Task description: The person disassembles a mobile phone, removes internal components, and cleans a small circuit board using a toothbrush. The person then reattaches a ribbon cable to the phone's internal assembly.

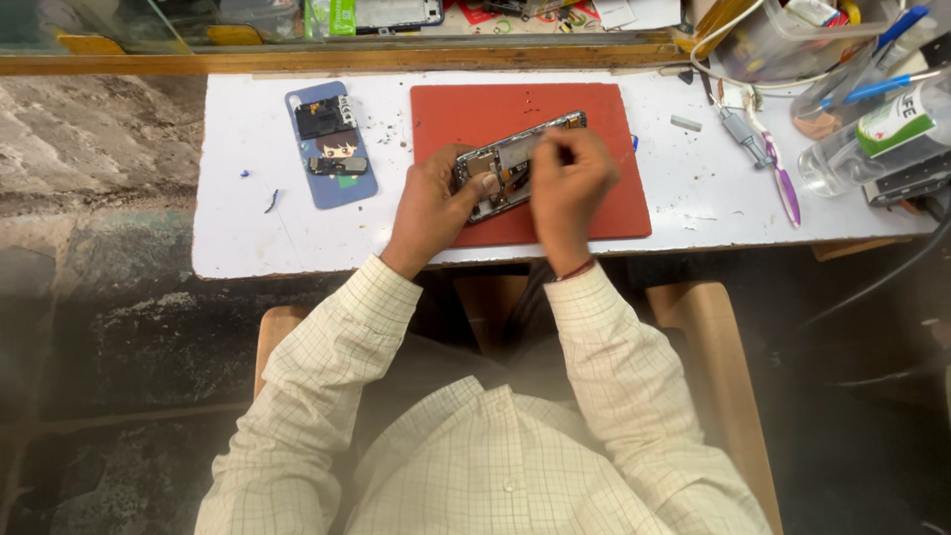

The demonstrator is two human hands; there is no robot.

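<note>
An opened phone [513, 160] with its inner frame and boards exposed lies tilted on a red work mat [604, 198]. My left hand [431, 203] grips the phone's lower left end, thumb pressed on top. My right hand [567, 183] rests over the phone's middle and right part with fingers bunched together; whether a small tool sits in them is hidden.
A blue phone back cover [342, 183] with small dark parts on it lies left of the mat on the white table [248, 238]. A purple toothbrush [783, 183], a clear plastic bottle [872, 139], pens, cables and clutter crowd the right and back edges.
</note>
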